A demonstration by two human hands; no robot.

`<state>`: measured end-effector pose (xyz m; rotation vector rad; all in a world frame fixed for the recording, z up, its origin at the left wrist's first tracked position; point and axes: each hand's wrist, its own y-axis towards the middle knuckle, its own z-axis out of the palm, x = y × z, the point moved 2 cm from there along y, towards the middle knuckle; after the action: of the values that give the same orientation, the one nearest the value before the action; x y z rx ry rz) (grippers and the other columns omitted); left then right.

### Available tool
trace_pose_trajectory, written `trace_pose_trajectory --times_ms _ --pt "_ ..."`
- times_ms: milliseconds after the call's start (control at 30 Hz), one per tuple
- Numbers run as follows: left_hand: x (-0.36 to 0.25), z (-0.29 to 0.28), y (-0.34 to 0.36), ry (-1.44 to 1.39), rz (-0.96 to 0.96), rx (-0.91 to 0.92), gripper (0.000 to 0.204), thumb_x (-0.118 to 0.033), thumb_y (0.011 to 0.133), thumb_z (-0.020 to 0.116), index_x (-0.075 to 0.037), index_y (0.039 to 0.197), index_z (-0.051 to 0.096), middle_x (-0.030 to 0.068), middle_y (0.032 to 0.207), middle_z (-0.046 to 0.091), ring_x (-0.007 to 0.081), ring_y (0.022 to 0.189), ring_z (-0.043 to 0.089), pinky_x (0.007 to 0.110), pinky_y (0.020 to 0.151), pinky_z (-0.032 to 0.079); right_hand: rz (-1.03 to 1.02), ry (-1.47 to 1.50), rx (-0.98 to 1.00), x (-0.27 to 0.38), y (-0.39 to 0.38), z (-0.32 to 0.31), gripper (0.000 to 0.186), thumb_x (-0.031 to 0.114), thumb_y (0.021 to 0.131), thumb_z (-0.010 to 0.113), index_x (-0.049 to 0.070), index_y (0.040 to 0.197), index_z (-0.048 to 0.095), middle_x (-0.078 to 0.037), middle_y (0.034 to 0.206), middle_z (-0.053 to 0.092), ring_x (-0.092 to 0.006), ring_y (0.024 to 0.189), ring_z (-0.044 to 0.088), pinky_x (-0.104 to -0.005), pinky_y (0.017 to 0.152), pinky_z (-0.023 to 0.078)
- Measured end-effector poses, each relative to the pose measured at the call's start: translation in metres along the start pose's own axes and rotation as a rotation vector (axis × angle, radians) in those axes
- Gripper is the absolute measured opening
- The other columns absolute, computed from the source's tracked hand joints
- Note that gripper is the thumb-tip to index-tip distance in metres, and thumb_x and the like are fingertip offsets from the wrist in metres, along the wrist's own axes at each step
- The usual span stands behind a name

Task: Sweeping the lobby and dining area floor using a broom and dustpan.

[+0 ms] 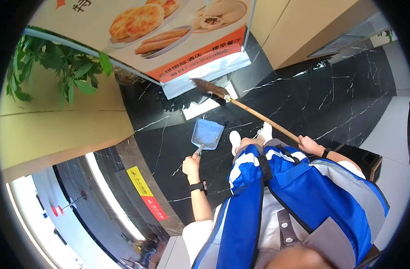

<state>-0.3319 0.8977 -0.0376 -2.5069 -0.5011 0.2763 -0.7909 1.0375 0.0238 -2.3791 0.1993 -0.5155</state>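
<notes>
My left hand [191,166] is closed round the grey handle of a blue dustpan [207,132]. The pan's scoop points away from me over the black floor, and a little dust seems to lie in it. My right hand [311,145] grips the wooden stick of a broom [265,119] near its end. The stick slants to the far left, where the brown bristles [210,88] rest by the white base of a poster stand [205,74]. Bristles and dustpan are apart.
Dark marble floor [321,101] with white veins spreads ahead. Leafy green plants [57,67] hang over a tan ledge [66,130] at the left. A yellow and red floor strip [146,193] runs along a step edge. Behind my right arm stands a black box [359,161].
</notes>
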Motion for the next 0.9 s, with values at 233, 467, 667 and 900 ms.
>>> trace_pose_trajectory --times_ms 233,467,667,900 --pt "0.017 0.009 0.003 0.007 -0.034 0.066 0.033 -0.037 0.062 0.057 -0.008 0.078 0.06 0.0133 0.076 0.058 0.0276 0.075 0.056 0.036 0.065 0.044 -0.132 -0.107 0.205 0.016 0.023 -0.014 0.019 0.011 0.066 0.047 -0.004 0.077 0.045 -0.021 0.062 0.052 -0.034 0.059 0.053 -0.0391 0.052 0.043" --pt "0.017 0.01 0.004 0.007 -0.077 0.069 0.032 -0.036 0.063 0.057 -0.008 0.078 0.06 0.0131 0.078 0.058 0.0272 0.076 0.055 0.036 0.066 0.044 -0.101 0.043 0.462 0.01 -0.007 -0.022 0.03 0.018 0.066 0.05 -0.004 0.086 0.049 -0.024 0.075 0.053 -0.0332 0.07 0.054 -0.0366 0.059 0.042" --pt "0.029 0.01 -0.001 -0.022 -0.099 0.115 0.032 -0.036 0.063 0.057 -0.01 0.08 0.059 0.0118 0.079 0.058 0.0265 0.078 0.055 0.035 0.068 0.044 -0.048 0.113 0.434 0.041 -0.026 -0.052 0.032 0.023 0.068 0.051 -0.003 0.086 0.048 -0.024 0.076 0.053 -0.034 0.071 0.053 -0.0376 0.059 0.041" --pt "0.033 0.008 -0.016 0.028 -0.029 0.116 0.031 -0.035 0.064 0.058 -0.01 0.081 0.058 0.0111 0.08 0.058 0.0268 0.078 0.055 0.036 0.067 0.044 -0.081 0.067 0.23 0.029 -0.012 -0.035 0.025 0.016 0.066 0.052 -0.003 0.08 0.045 -0.023 0.065 0.05 -0.0355 0.063 0.051 -0.0397 0.054 0.04"
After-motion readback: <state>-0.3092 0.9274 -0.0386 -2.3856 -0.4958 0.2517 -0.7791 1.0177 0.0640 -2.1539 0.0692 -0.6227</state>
